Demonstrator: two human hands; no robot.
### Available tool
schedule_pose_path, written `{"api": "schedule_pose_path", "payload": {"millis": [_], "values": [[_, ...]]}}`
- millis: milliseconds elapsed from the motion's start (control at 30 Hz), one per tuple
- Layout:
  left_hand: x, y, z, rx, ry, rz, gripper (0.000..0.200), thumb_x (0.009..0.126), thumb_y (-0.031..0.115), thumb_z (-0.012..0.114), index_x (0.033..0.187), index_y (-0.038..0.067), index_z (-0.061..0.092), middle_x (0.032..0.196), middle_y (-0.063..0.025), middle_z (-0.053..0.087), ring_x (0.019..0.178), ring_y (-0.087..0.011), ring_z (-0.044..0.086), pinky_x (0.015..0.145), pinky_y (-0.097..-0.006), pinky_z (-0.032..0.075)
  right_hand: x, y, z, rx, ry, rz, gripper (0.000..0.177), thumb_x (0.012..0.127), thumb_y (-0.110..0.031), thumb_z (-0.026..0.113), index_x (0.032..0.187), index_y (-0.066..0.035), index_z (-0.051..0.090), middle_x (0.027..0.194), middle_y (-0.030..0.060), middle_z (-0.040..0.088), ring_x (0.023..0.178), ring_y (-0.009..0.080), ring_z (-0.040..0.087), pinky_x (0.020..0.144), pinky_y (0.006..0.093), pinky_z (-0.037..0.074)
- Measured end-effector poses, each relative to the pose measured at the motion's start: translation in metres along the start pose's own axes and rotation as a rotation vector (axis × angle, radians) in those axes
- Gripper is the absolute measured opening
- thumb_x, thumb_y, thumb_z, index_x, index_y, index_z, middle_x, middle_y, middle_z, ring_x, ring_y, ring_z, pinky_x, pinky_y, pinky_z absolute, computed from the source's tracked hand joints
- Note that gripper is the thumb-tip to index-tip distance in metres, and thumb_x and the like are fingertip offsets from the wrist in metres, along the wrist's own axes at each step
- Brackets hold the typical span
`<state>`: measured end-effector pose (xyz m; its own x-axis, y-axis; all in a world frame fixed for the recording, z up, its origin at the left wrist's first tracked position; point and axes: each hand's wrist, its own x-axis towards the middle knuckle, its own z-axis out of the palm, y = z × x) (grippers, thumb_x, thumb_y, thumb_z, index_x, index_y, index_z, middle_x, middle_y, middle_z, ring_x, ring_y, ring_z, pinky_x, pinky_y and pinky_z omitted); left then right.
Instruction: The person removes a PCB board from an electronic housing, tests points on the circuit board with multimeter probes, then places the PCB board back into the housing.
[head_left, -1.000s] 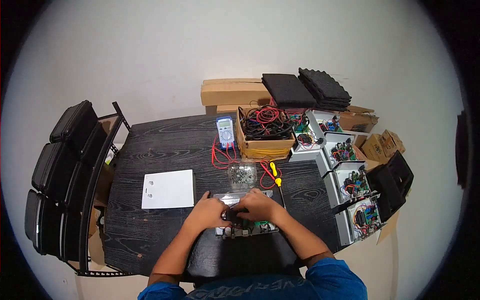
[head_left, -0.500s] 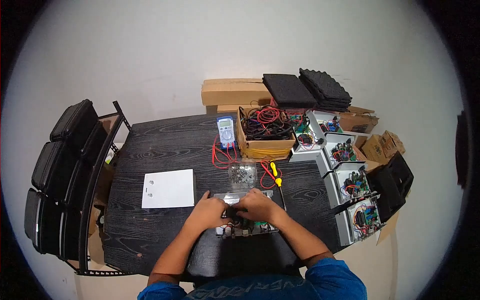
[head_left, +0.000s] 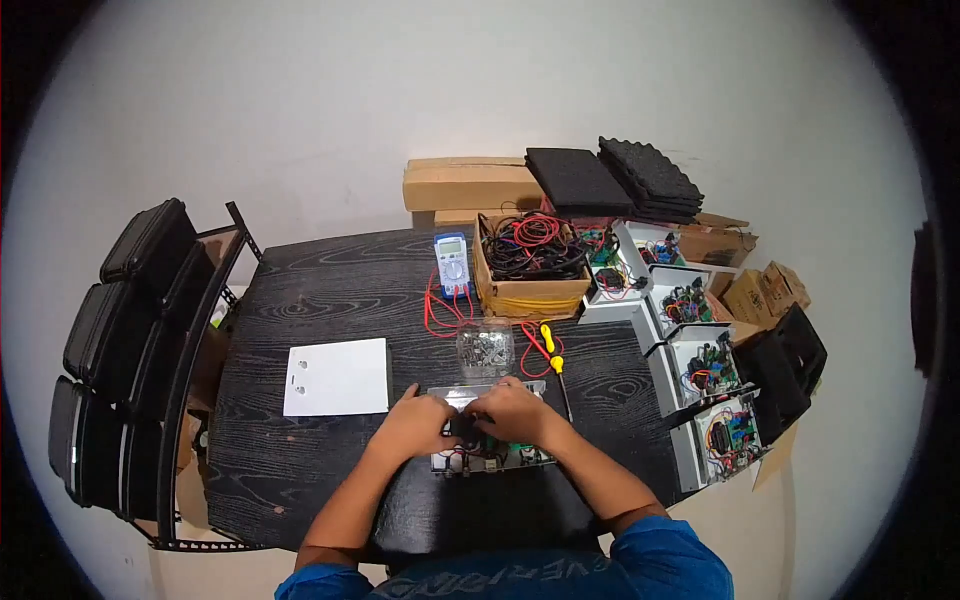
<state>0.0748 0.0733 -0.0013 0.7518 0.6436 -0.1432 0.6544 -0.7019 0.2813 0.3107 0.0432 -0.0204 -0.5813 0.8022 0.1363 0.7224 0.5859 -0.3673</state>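
An open metal equipment case (head_left: pixel 531 391) with a circuit board and wires inside lies at the table's near edge, in front of me. My left hand (head_left: pixel 415 426) reaches in from the left, fingers curled against a dark block-shaped component (head_left: pixel 465 431) in the case. From the other side, my right hand (head_left: pixel 517 412) grips the same part, its fingertips bent down. What exactly the part is cannot be made out, since both hands partly cover it. Just beyond the case stands a clear plastic box (head_left: pixel 486 350) of small metal hardware.
Right of the plastic box lie yellow-handled screwdrivers (head_left: pixel 557 365). A multimeter (head_left: pixel 453 264) with red leads and a carton of cables (head_left: pixel 530 290) stand farther back. A white cover panel (head_left: pixel 337 378) lies left. Several open cases with circuit boards (head_left: pixel 708 368) line the right edge.
Both hands stay at the same part of the case, with only a slight shift of the fingers. Nothing else has visibly moved.
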Motion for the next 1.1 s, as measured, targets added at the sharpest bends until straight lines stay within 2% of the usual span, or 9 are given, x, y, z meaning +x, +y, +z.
{"api": "schedule_pose_path", "payload": {"millis": [133, 267, 533, 633, 733, 933, 1100], "values": [[0.0, 0.0, 0.003, -0.046, 0.004, 0.005, 0.043, 0.079, 0.045, 0.083, 0.099, 0.007, 0.077, 0.095, -0.0126, 0.076, 0.104, -0.0337, 0.072, 0.116, -0.0626, 0.04, 0.001, 0.005, 0.005, -0.07, -0.029, -0.005, 0.016, 0.087, -0.018, 0.07, 0.097, -0.015, 0.081, 0.09, 0.0118, 0.077, 0.092, 0.0333, 0.073, 0.092, 0.0491, 0.049], [0.0, 0.0, 0.001, -0.07, 0.008, 0.001, 0.042, 0.077, 0.044, 0.084, 0.095, 0.007, 0.077, 0.093, -0.0119, 0.076, 0.102, -0.0335, 0.072, 0.118, -0.062, 0.039, 0.0, 0.002, 0.003, 0.012, 0.014, -0.006, 0.016, 0.088, -0.019, 0.069, 0.096, -0.015, 0.081, 0.09, 0.0112, 0.077, 0.091, 0.0336, 0.073, 0.092, 0.049, 0.049], [-0.001, -0.006, 0.008, -0.03, 0.04, 0.047, 0.045, 0.076, 0.048, 0.085, 0.103, 0.011, 0.08, 0.096, -0.0114, 0.078, 0.103, -0.0329, 0.074, 0.116, -0.0634, 0.04, -0.001, 0.006, 0.001, -0.003, -0.042, -0.038, 0.02, 0.089, -0.023, 0.07, 0.104, -0.017, 0.082, 0.094, 0.0095, 0.077, 0.096, 0.0322, 0.073, 0.093, 0.0491, 0.048], [0.001, -0.004, 0.005, -0.002, 0.003, 0.026, 0.046, 0.076, 0.048, 0.085, 0.105, 0.012, 0.079, 0.097, -0.0117, 0.079, 0.103, -0.0329, 0.074, 0.115, -0.064, 0.041, 0.001, 0.004, -0.003, -0.048, -0.17, 0.007, 0.028, 0.089, -0.022, 0.074, 0.116, -0.017, 0.079, 0.106, 0.0063, 0.078, 0.11, 0.0293, 0.07, 0.098, 0.0506, 0.045], [0.001, -0.002, 0.002, 0.003, -0.023, 0.0, 0.046, 0.077, 0.048, 0.085, 0.105, 0.012, 0.078, 0.096, -0.0114, 0.079, 0.104, -0.0324, 0.074, 0.116, -0.0642, 0.04, 0.002, 0.002, -0.004, -0.057, -0.185, 0.003, 0.028, 0.089, -0.021, 0.073, 0.117, -0.018, 0.079, 0.106, 0.0059, 0.077, 0.109, 0.0297, 0.07, 0.098, 0.051, 0.045], [0.001, 0.001, -0.001, -0.005, -0.036, -0.012, 0.045, 0.08, 0.046, 0.084, 0.105, 0.01, 0.078, 0.097, -0.0105, 0.078, 0.106, -0.0317, 0.074, 0.117, -0.0647, 0.039, 0.002, 0.003, 0.0, -0.025, -0.087, -0.002, 0.025, 0.088, -0.018, 0.073, 0.112, -0.014, 0.08, 0.101, 0.0098, 0.077, 0.104, 0.0306, 0.07, 0.096, 0.0483, 0.046], [0.002, -0.001, 0.006, 0.028, 0.017, 0.014, 0.045, 0.081, 0.046, 0.083, 0.106, 0.009, 0.077, 0.101, -0.0114, 0.077, 0.107, -0.0323, 0.073, 0.117, -0.0648, 0.039, 0.003, 0.005, -0.001, 0.018, -0.003, -0.039, 0.018, 0.087, -0.016, 0.069, 0.098, -0.012, 0.082, 0.088, 0.0132, 0.077, 0.09, 0.0334, 0.074, 0.091, 0.048, 0.051]]}}
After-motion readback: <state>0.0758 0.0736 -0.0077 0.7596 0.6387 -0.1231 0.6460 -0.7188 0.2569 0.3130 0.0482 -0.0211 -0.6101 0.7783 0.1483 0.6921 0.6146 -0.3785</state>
